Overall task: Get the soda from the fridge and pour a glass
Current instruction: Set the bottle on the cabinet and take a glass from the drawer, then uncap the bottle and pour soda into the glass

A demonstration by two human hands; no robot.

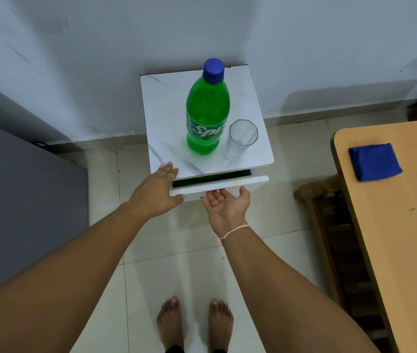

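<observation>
A green soda bottle with a blue cap stands upright on a small white marble-patterned stand. An empty clear glass stands just right of the bottle. My left hand rests palm down on the stand's front left corner, fingers spread. My right hand is palm up under the front edge of a slightly pulled-out white drawer, fingers curled against its underside.
A grey fridge stands to the left. A wooden table at the right carries a folded blue cloth, with a wooden chair beside it. My bare feet are on the tiled floor.
</observation>
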